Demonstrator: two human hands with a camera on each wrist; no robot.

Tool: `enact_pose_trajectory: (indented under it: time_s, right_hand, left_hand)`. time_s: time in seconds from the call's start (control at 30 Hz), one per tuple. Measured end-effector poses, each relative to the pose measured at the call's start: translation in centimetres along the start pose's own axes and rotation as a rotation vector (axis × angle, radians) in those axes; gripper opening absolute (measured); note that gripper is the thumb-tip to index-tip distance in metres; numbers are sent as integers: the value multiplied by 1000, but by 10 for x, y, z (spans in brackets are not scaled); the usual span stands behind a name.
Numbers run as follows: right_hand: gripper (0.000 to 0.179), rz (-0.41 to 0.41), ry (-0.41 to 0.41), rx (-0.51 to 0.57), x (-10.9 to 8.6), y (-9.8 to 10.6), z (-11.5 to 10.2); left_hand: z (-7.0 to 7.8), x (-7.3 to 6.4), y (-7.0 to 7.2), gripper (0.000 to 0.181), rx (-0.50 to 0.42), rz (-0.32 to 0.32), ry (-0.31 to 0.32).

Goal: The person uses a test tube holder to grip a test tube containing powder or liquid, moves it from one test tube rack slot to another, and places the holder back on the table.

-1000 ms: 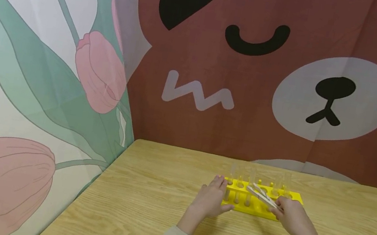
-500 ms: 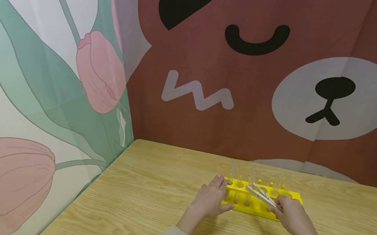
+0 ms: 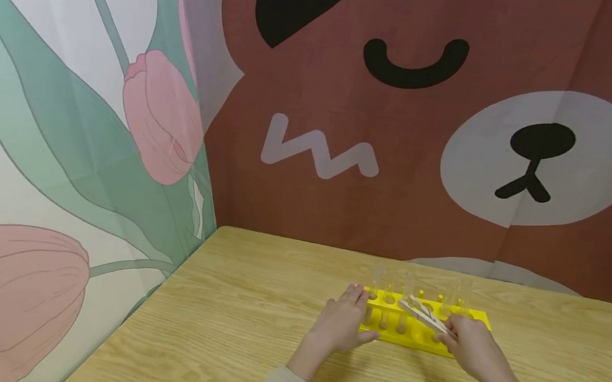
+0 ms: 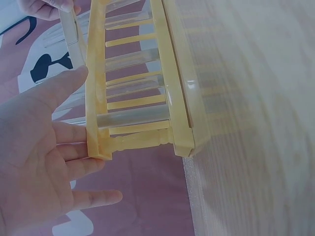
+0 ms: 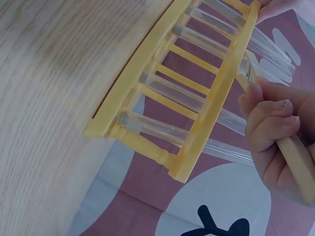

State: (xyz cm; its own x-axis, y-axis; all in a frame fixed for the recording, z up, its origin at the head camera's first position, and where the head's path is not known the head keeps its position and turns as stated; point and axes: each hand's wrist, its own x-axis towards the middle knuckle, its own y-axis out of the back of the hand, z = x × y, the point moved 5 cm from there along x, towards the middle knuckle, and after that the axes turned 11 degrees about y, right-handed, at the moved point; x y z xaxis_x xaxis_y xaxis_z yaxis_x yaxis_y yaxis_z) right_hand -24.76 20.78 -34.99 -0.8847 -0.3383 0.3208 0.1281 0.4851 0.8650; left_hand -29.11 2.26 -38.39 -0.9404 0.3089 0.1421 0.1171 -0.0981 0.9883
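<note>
A yellow test tube rack [image 3: 408, 339] stands on the table, with several clear test tubes [image 5: 165, 91] upright in its holes. My left hand [image 3: 340, 325] touches its left end, fingers fairly straight at the top plate and thumb toward the front side. In my right hand [image 3: 475, 351] is a wooden test tube clamp [image 3: 423, 317], pinched between thumb and curled fingers; its handle shows beyond the fingers in the right wrist view. The clamp slants left above the top plate, its tip overlapping the third tube from the left in the head view.
Wood-grain table [image 3: 222, 338] lies around the rack. Behind it hangs a cloth with a brown bear print [image 3: 398, 219], and a tulip-patterned cloth [image 3: 73, 181] covers the left side. Short yellow pegs stick up along the back of the rack.
</note>
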Motion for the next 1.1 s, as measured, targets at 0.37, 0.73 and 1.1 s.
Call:
enact_pose_trajectory:
  time_s: [0.37, 0.73, 1.1]
  right_hand:
    - [15, -27, -15, -10, 2, 1, 0]
    - [15, -36, -22, -12, 3, 1, 1]
    - [14, -36, -31, 7, 4, 0, 0]
  left_hand:
    - [-1, 0, 0, 75, 13, 3, -5]
    - [-1, 1, -3, 75, -4, 5, -8]
    - [-1, 2, -1, 75, 11, 29, -24]
